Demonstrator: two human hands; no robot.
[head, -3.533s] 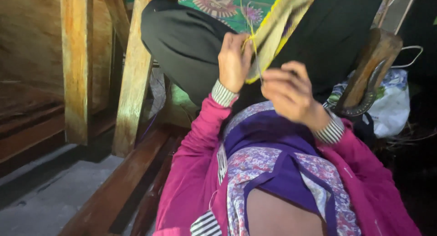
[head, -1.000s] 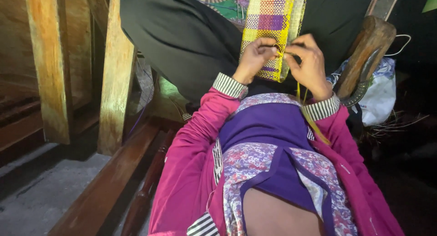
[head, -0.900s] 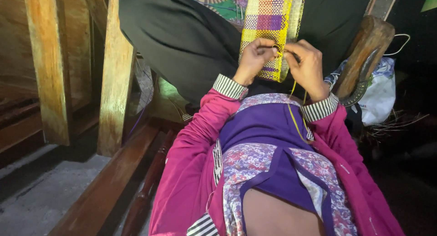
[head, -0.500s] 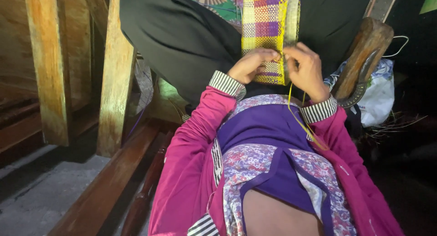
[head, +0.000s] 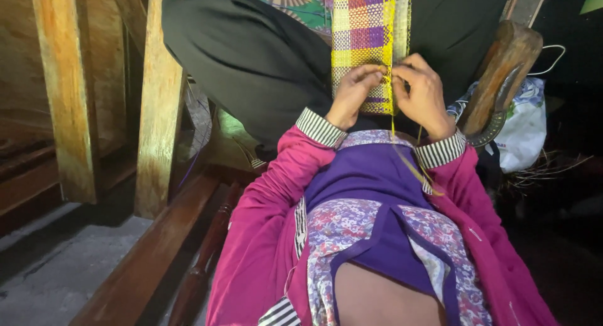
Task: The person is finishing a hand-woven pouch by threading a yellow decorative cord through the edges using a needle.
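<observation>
A woven strip [head: 364, 37] in a yellow and purple check hangs upright in front of me, over my dark-trousered knee [head: 251, 56]. My left hand [head: 353, 93] pinches its lower edge from the left. My right hand [head: 422, 95] grips the strip's right edge, fingers curled on it. A thin yellow strand [head: 408, 159] trails down from between the hands over my purple top. Both sleeves are pink with striped cuffs.
Wooden posts [head: 157, 100] and a low wooden beam [head: 144, 263] stand to the left above a grey floor [head: 44, 276]. A curved wooden piece [head: 502, 75] leans at the right beside a white printed bag [head: 524, 125] and loose dry fibres [head: 553, 169].
The strip has turned from edge-on to flat and facing me. Both hands have come together at its lower edge, and the view has drifted slightly to the right.
</observation>
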